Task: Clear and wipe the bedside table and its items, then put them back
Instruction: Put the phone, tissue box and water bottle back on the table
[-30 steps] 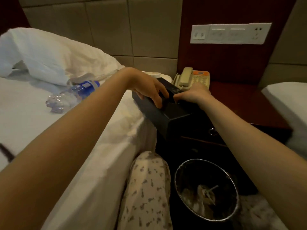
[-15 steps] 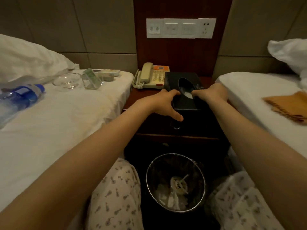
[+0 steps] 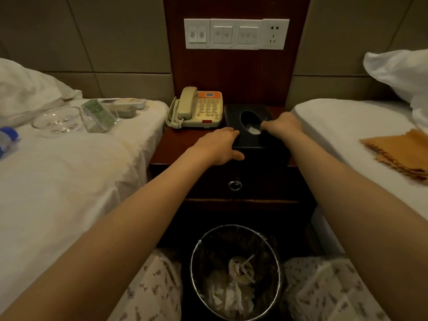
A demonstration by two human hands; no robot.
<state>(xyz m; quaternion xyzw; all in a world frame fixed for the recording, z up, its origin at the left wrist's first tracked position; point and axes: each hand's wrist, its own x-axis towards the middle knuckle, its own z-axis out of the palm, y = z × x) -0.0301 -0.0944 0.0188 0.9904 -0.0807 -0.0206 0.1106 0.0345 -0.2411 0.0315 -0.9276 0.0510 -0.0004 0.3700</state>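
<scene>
A black tissue box (image 3: 232,117) stands on the dark wooden bedside table (image 3: 178,144), just right of a beige telephone (image 3: 199,110). My left hand (image 3: 218,147) grips the box's front left corner, fingers on top and thumb on the front face. My right hand (image 3: 283,126) curls over the right side of its top, beside the oval opening where white tissue shows. An orange cloth (image 3: 398,149) lies on the right bed. A glass ashtray (image 3: 58,121), a clear sign holder (image 3: 99,114), a remote (image 3: 125,106) and a water bottle (image 3: 7,137) lie on the left bed.
A wire waste bin (image 3: 236,269) with a liner and rubbish stands on the floor below the table, between my knees. The drawer has a ring pull (image 3: 235,185). A switch panel (image 3: 236,33) is on the wall above. Pillows lie at the head of both beds.
Both hands carried the tissue box from the left bed's edge onto the table and set it down beside the telephone. The view swung right to face the table.
</scene>
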